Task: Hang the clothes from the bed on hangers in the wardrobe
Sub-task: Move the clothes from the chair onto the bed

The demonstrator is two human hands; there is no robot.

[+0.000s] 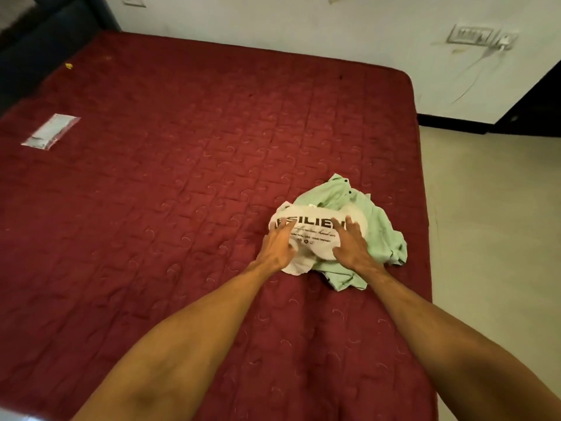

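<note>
A crumpled white T-shirt (315, 235) with black lettering lies on top of a crumpled light green shirt (379, 232) near the right side of the dark red quilted bed (182, 177). My left hand (277, 244) lies on the white shirt's left part with its fingers stretched forward. My right hand (353, 241) lies on the shirt's right part, fingers spread and fairly straight. Neither hand visibly grips the cloth. No hanger and no wardrobe are in sight.
A small clear plastic packet (50, 132) lies at the bed's left side, and a tiny yellow scrap (69, 65) farther back. Pale floor (491, 238) runs along the bed's right edge. A white wall with a switch plate (470, 34) stands behind.
</note>
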